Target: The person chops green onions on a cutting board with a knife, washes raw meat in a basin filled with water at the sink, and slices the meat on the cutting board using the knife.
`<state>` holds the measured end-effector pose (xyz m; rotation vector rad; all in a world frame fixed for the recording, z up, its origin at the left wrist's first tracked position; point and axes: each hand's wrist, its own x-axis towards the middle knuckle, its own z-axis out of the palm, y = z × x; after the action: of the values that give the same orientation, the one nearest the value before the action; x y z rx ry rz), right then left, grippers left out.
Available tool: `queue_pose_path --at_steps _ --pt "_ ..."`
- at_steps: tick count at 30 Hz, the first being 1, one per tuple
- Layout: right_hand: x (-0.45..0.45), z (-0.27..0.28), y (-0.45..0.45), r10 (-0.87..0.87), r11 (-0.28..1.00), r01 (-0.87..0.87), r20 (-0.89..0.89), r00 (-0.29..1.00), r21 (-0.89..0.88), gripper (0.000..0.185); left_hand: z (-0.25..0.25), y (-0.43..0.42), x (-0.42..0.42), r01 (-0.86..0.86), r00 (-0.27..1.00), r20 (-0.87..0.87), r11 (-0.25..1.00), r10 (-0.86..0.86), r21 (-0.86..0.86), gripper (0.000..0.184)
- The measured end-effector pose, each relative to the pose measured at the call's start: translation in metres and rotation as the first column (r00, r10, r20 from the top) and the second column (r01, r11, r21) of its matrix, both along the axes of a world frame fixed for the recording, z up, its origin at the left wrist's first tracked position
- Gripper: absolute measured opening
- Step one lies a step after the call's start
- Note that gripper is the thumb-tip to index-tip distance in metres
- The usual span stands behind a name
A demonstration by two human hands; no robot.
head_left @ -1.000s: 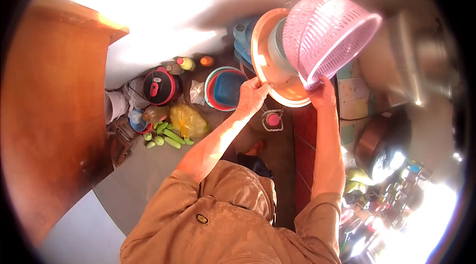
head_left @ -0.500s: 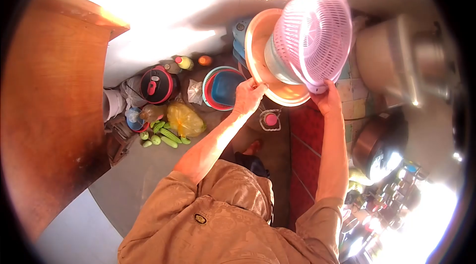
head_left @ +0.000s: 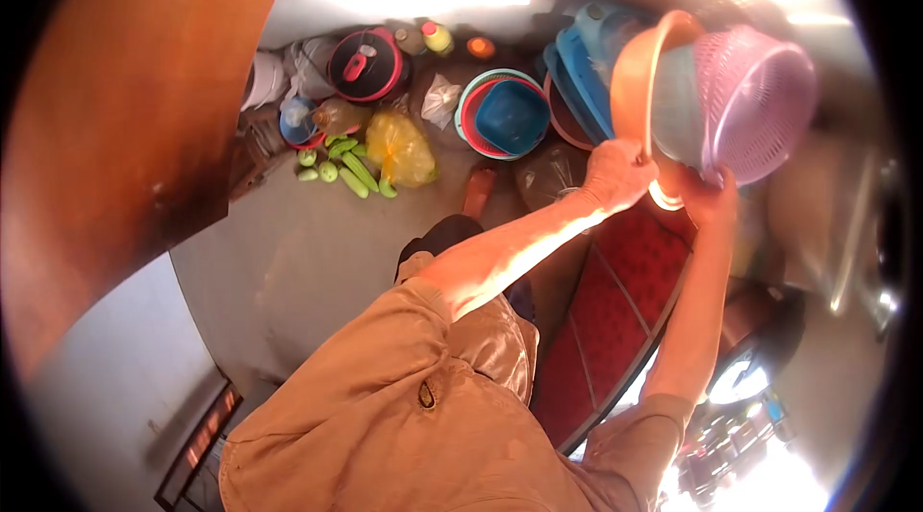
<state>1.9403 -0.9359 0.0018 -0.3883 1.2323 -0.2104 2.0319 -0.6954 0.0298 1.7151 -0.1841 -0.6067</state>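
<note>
An orange basin (head_left: 631, 79) is tipped up on its side, and my left hand (head_left: 618, 172) is closed on its lower rim. My right hand (head_left: 707, 197) grips the bottom edge of a pink-purple slotted colander (head_left: 760, 108). Between the two sits a pale bucket-like container (head_left: 677, 94), apparently nested with them; its lower part is partly hidden. Blue plastic pieces (head_left: 582, 70) stand just behind the basin, to its left. Part of my right hand's fingers is hidden behind the colander's edge.
Stacked basins (head_left: 514, 118), a yellow plastic bag (head_left: 399, 151), green vegetables (head_left: 356, 171) and a black-and-red pot (head_left: 365, 70) occupy the floor by the wall. A red tiled surface (head_left: 615, 296) lies below my hands. A wooden panel (head_left: 125, 127) rises at left.
My view has turned, so floor items appear further right and higher. The basin and colander, still in my hands, have tipped further onto their sides, the colander's face now turned right.
</note>
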Motion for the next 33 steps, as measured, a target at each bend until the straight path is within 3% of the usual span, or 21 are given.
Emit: queue_pose_path --at_steps 3,4,5,8,10,13,19,27,29,30,33 --pt "0.014 -0.001 0.004 0.035 0.994 -0.032 0.026 0.999 -0.103 0.066 -0.003 0.002 -0.002 0.013 0.999 -0.048 0.999 -0.011 0.036 0.022" --pt "0.026 0.009 0.014 -0.078 0.995 0.078 -0.006 0.997 -0.055 0.067 -0.002 0.003 -0.002 0.026 0.998 -0.056 0.999 -0.024 0.034 0.022" --pt "0.027 0.004 0.01 -0.063 0.997 0.062 -0.009 0.998 -0.051 0.067 -0.002 0.004 -0.002 0.04 0.997 -0.064 0.999 -0.038 0.034 0.022" --pt "0.025 -0.01 -0.002 -0.05 0.999 0.049 0.034 0.998 0.019 0.059 -0.004 0.005 -0.005 0.038 0.998 -0.058 0.999 -0.037 0.015 0.023" --pt "0.029 -0.01 0.002 -0.177 0.98 0.171 -0.061 0.982 -0.104 0.052 -0.005 0.007 -0.002 0.034 0.998 -0.059 0.999 -0.033 0.015 0.023" --pt "0.027 -0.003 0.002 -0.196 0.977 0.186 -0.095 0.976 -0.101 0.048 -0.006 0.007 -0.001 0.04 0.998 -0.049 0.999 -0.039 0.012 0.023" --pt "0.021 0.004 0.008 -0.089 0.97 0.076 -0.043 0.995 -0.23 0.044 -0.008 -0.001 0.004 0.03 0.997 -0.078 1.0 -0.03 -0.001 0.024" --pt "0.009 0.006 0.003 -0.114 0.963 0.118 0.03 0.993 -0.242 0.046 -0.022 -0.01 0.009 -0.027 0.994 -0.109 1.0 0.026 -0.014 0.026" --pt "0.007 0.018 0.0 -0.11 0.949 0.128 0.078 0.991 -0.289 0.047 -0.022 -0.001 0.007 -0.029 0.972 -0.236 0.996 0.009 -0.081 0.025" --pt "0.007 0.027 0.006 -0.078 0.938 0.099 0.074 0.994 -0.331 0.047 -0.015 0.009 0.009 -0.023 0.99 -0.142 0.996 0.011 -0.089 0.026" --pt "0.009 0.058 0.014 -0.073 0.92 0.107 0.105 0.992 -0.377 0.047 -0.021 0.026 0.003 -0.079 0.923 -0.384 0.985 0.013 -0.156 0.025"
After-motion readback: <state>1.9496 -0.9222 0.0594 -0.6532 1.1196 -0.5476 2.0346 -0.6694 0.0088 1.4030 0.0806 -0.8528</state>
